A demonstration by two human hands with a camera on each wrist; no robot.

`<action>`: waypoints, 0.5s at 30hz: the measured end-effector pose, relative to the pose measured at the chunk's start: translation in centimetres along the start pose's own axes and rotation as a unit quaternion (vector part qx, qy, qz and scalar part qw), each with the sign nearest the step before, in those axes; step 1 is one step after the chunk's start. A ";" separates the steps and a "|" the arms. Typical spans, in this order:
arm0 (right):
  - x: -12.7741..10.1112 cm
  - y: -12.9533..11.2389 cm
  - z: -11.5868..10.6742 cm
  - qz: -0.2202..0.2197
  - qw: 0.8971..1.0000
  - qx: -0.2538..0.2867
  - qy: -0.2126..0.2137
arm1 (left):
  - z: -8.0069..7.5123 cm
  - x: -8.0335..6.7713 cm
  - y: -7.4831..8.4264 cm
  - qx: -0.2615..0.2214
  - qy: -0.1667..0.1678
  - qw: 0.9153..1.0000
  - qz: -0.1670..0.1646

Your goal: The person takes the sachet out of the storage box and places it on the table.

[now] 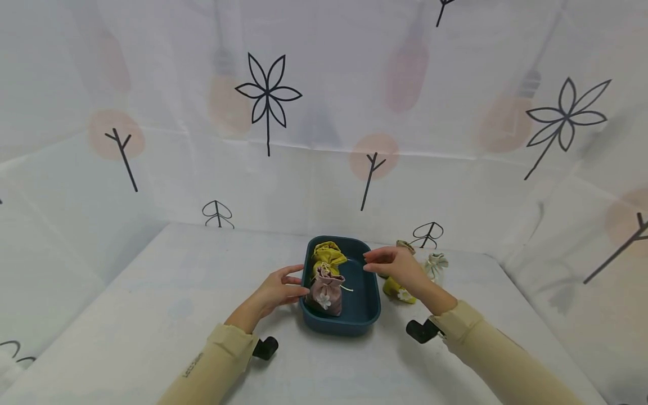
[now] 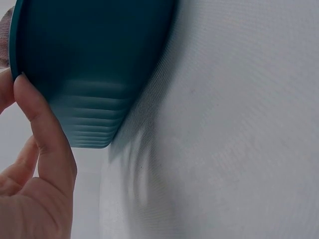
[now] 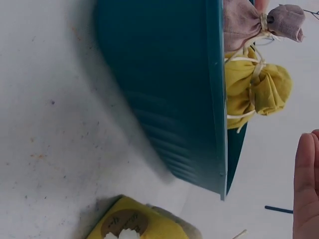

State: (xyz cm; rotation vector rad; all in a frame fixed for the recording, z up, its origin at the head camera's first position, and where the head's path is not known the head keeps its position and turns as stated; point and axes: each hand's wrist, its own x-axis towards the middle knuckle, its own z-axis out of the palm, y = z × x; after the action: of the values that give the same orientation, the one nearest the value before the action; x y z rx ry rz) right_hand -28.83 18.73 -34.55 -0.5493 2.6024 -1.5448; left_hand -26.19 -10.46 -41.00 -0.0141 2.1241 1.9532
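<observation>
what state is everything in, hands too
blue bin: open, partly filled
pink pouch: cinched, upright
inner yellow pouch: cinched
outer yellow pouch: partly hidden
pale pouch: neck gathered
brownish pouch: mostly hidden
left hand: touching bin
right hand: holding nothing

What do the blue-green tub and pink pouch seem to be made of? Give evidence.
Blue-green tub: probably moulded plastic with a soft sheen; its wall has rounded corners and ridges. Pink pouch: probably matte woven cloth, since it gathers into folds at the neck; cotton or linen is unclear.
</observation>
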 end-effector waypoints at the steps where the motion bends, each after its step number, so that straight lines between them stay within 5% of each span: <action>1: 0.1 -0.1 0.1 0.000 1.000 0.002 -0.008 | 0.0 0.0 0.0 0.000 0.001 1.000 0.000; 15: 1.1 -1.2 1.9 -0.022 0.998 -0.018 -0.061 | 0.1 -0.1 0.1 -0.001 0.001 1.000 0.001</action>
State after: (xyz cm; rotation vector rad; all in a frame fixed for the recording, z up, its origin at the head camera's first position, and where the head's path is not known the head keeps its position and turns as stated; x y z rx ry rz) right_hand -29.12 16.31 -34.33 -0.6861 2.5477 -1.4299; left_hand -26.09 -10.37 -40.91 -0.0138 2.1237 1.9570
